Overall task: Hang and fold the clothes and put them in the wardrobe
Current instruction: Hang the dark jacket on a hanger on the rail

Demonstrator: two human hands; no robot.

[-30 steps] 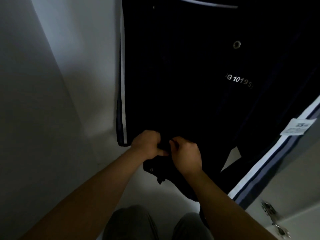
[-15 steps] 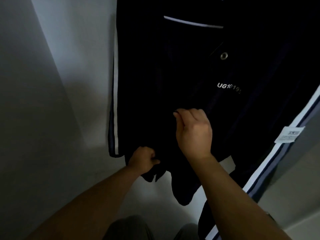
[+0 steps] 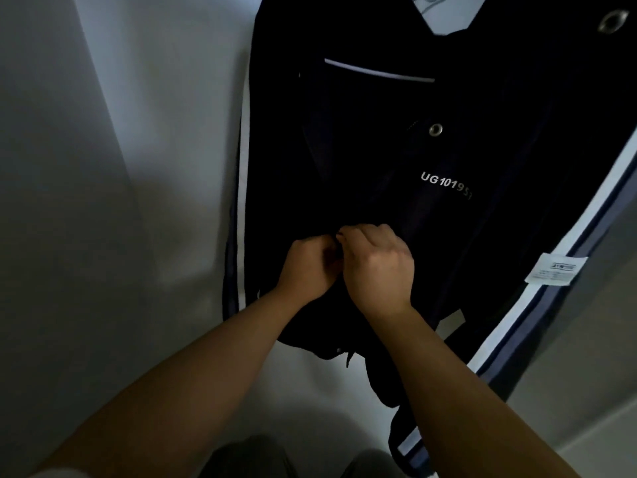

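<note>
Inside the pale grey wardrobe [image 3: 103,201], the dark navy jacket with white side stripes [image 3: 362,150] hangs limp before you, seemingly soft and light. Your left hand [image 3: 306,267] and right hand [image 3: 379,267] meet low on its front opening, fingers curled, pinching the cloth. Hold close beside a round metal snap [image 3: 435,129], where the edge should be firmest.

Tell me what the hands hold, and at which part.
Left hand and right hand both pinch the dark jacket at its lower front, below the lettering.
</note>
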